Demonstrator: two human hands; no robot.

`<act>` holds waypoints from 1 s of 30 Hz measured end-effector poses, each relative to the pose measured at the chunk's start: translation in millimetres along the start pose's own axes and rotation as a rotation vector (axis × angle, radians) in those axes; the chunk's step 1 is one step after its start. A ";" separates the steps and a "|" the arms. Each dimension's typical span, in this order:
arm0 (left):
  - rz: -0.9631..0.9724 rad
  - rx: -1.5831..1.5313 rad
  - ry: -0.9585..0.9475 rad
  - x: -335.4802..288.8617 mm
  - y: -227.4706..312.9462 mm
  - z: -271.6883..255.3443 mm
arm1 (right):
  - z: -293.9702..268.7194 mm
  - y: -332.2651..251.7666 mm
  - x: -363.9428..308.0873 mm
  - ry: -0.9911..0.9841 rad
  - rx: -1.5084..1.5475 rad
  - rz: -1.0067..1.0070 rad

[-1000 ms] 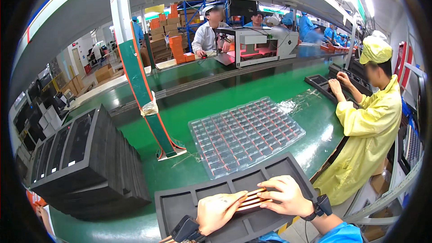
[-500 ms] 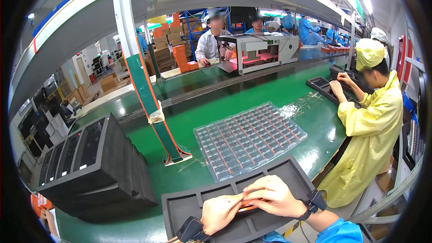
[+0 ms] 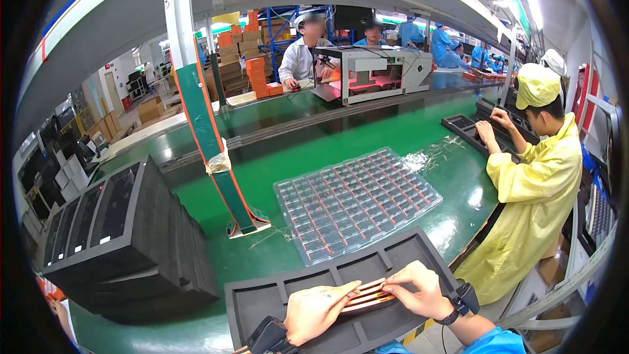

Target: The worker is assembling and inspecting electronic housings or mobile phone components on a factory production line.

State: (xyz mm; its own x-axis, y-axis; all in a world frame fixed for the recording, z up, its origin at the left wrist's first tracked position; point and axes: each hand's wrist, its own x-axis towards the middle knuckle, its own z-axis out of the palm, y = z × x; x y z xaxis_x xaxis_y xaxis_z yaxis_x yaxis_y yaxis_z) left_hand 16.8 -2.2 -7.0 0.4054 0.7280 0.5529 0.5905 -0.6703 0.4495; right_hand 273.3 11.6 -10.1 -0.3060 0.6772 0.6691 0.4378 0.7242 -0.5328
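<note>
The big green desk [image 3: 282, 167] spreads out past the black tray [image 3: 255, 301]. A dark stack [image 3: 157, 242] stands left of the black tray; behind that tray is a clear tray [image 3: 311, 257]. Above the black tray, the left hand [image 3: 316, 313] and right hand [image 3: 419, 290] pinch thin coppery strips [image 3: 368, 296].

A boxy black wrist device [image 3: 267, 335] is worn behind the bare left hand [image 3: 318, 313]; a second device [image 3: 468, 297], a narrow black strap [image 3: 450, 318] and a bright blue fabric sleeve [image 3: 499, 341] are worn behind the bare right hand [image 3: 420, 293].
</note>
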 end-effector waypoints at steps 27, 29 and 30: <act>-0.003 -0.022 0.018 -3.0 -8.9 10.5 | 3.3 -30.0 33.4 -0.167 -0.074 -0.093; 0.082 0.008 0.079 -5.2 -10.0 13.3 | 14.9 -26.1 38.5 -0.175 0.106 -0.263; 0.090 0.023 0.087 -2.4 -7.8 9.7 | 16.2 -32.8 40.9 -0.146 0.004 -0.302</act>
State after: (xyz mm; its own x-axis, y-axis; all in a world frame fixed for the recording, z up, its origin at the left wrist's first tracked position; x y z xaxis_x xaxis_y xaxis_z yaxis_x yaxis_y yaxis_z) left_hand 18.0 2.7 -18.6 0.3956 0.6494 0.6494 0.5707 -0.7279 0.3802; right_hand 232.7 17.7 26.4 -0.5396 0.4430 0.7160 0.3051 0.8955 -0.3241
